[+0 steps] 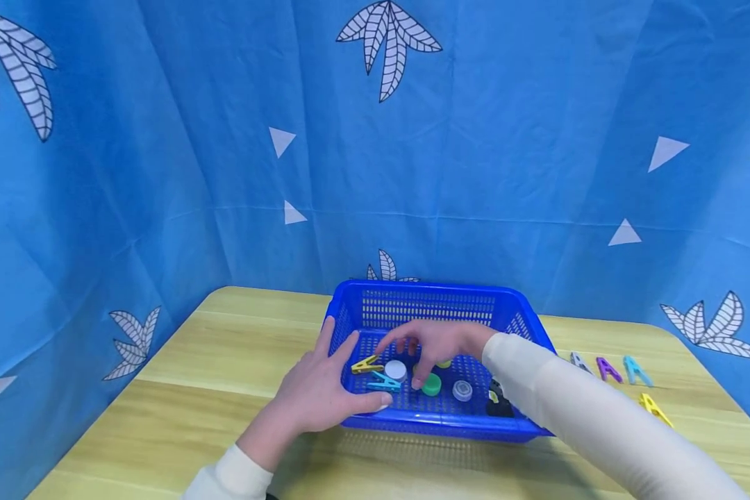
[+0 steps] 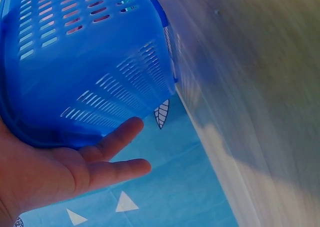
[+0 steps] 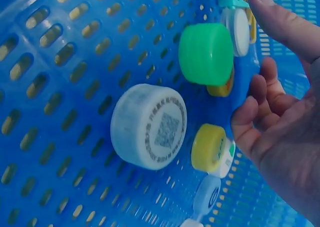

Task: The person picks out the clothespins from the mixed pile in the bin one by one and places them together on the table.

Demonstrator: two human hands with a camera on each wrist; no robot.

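Note:
My left hand (image 1: 312,392) rests over the left side of a blue plastic basket (image 1: 437,421), fingers spread; the left wrist view shows two straight fingers along its outer wall. Inside the basket, my right hand (image 1: 436,342) reaches palm down, its index finger extended close to a yellow clothespin (image 1: 366,365). Below that lies a turquoise clothespin (image 1: 385,382), beside a white bottle cap (image 1: 396,370). A green cap (image 3: 206,54) sits near the right thumb, which holds nothing visible. A whitish cap with a printed code (image 3: 150,127) and a yellow cap (image 3: 208,148) lie nearby.
On the wooden table (image 1: 237,347), right of the basket, lie a grey clothespin (image 1: 579,362), a purple one (image 1: 609,369), a turquoise one (image 1: 637,371) and a yellow one (image 1: 655,409). Something black (image 1: 500,405) is in the basket's right corner. A blue curtain (image 1: 506,139) hangs behind.

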